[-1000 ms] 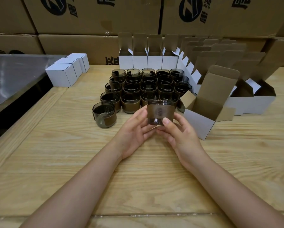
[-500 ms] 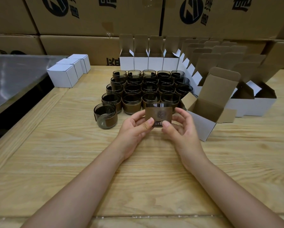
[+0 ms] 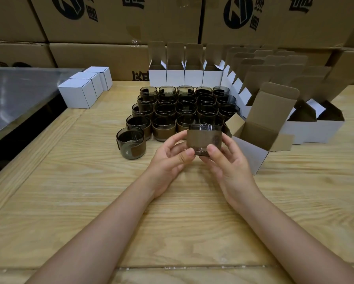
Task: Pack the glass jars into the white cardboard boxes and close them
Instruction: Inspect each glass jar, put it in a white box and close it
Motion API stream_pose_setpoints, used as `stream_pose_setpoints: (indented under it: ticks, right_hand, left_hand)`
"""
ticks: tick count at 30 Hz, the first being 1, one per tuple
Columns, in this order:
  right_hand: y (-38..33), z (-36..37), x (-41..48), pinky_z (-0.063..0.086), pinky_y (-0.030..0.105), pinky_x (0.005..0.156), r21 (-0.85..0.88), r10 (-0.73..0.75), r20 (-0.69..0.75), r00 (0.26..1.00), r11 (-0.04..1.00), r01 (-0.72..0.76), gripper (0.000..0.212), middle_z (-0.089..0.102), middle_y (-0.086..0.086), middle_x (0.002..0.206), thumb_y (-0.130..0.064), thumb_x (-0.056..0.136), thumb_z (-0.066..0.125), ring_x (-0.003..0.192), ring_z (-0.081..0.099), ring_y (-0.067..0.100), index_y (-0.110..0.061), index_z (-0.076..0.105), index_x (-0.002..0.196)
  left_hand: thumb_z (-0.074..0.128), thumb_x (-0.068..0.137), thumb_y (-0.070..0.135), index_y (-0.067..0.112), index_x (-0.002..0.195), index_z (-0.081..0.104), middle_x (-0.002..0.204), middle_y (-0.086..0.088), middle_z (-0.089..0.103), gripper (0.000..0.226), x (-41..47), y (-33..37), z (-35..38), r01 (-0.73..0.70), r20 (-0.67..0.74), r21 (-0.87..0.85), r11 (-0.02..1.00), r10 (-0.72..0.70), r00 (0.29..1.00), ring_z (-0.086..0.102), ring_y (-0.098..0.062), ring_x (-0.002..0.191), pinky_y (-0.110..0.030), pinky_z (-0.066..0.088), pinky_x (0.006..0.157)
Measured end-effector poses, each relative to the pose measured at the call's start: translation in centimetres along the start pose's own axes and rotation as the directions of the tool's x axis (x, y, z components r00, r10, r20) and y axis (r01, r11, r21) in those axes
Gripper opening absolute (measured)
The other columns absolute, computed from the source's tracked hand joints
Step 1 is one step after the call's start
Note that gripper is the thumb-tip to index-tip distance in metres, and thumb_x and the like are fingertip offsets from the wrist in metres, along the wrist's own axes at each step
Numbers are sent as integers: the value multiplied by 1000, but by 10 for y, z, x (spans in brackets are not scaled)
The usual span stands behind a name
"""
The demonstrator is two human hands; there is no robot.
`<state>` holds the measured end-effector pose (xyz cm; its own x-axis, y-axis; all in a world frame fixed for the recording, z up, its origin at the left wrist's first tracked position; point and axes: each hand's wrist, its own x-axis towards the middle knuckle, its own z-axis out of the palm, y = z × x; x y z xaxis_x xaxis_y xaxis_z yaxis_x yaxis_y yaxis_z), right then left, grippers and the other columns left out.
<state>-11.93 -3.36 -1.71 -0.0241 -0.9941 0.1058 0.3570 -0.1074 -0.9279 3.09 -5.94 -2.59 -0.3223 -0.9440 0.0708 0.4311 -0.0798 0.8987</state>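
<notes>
I grip one glass jar above the table between the pinching fingertips of my left hand and right hand; next, I judge, it goes into the open white box at three o'clock.

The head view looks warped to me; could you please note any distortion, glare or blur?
Head view: wide-angle bowing curves the cartons and table toward the borders; pale glare on the metal counter; the held jar is slightly smeared; shadows soft.
</notes>
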Motion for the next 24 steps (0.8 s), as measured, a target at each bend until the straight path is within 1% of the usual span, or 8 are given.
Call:
stream_pose_setpoints:
  ticks: [3, 4, 7, 10, 13, 17, 19, 24]
  right_hand:
    - [-4, -1, -1, 55, 30, 89, 201, 104, 60, 993, 973, -114, 62, 66, 15, 116, -17, 76, 63, 103, 65, 22, -5, 47, 134]
    - [-4, -1, -2, 55, 32, 90, 244, 135, 75, 988, 958, -150, 62, 65, 16, 117, -16, 77, 62, 105, 64, 24, -2, 46, 135]
    - [-5, -1, -3, 53, 33, 93, 298, 194, 120, 974, 929, -221, 63, 64, 19, 118, -16, 77, 61, 106, 64, 25, 4, 45, 135]
    - [-5, -2, -2, 55, 31, 90, 309, 202, 131, 971, 922, -234, 64, 67, 16, 111, -16, 76, 62, 100, 67, 22, 5, 46, 134]
    - [-4, -3, -1, 55, 32, 89, 269, 202, 116, 973, 936, -226, 63, 66, 17, 114, -19, 76, 63, 101, 67, 22, 2, 48, 133]
    - [-2, -4, 0, 57, 34, 83, 154, 185, 31, 982, 970, -188, 56, 63, 16, 113, -24, 72, 65, 96, 64, 21, -9, 53, 125]
    - [-1, -2, -1, 56, 33, 82, 93, 149, -2, 989, 985, -149, 54, 58, 15, 118, -29, 70, 67, 96, 62, 20, -14, 54, 120]
    - [0, 6, -4, 52, 39, 95, -6, 101, -35, 994, 995, -101, 70, 58, 16, 128, -34, 62, 70, 113, 61, 28, -12, 50, 125]
  left_hand:
    - [96, 42, 39, 5, 141, 43, 135, -22, 55, 117, 0, 1, -1, 34, 36, 2, 999, -34, 999, 52, -31, 128, -41, 38, 111]
    - [95, 47, 35, 4, 140, 43, 134, -21, 55, 111, 0, 0, -2, 38, 62, 21, 999, -39, 997, 51, -31, 128, -40, 38, 111]
    - [73, 74, 12, 5, 131, 52, 121, -14, 65, 61, 0, -5, -4, -11, 83, 107, 994, 2, 997, 59, -24, 118, -34, 46, 103]
    - [67, 77, 8, 8, 127, 55, 115, -11, 68, 51, 1, -7, -6, -44, 61, 156, 987, 35, 998, 62, -21, 114, -30, 48, 97]
    - [75, 71, 15, 6, 129, 54, 118, -14, 67, 62, 1, -7, -6, -61, 27, 172, 983, 57, 998, 61, -25, 116, -32, 48, 98]
    - [71, 75, 10, 4, 133, 51, 120, -16, 67, 62, 2, -8, -8, -87, -23, 168, 982, 92, 996, 62, -25, 116, -32, 48, 99]
    - [78, 67, 17, 4, 133, 51, 123, -16, 65, 73, 3, -7, -8, -98, -57, 162, 982, 109, 992, 61, -25, 117, -33, 47, 102]
    - [86, 59, 8, 18, 121, 57, 120, -7, 66, 69, 4, -11, -5, -128, -75, 260, 957, 152, 985, 67, -15, 106, -24, 53, 86]
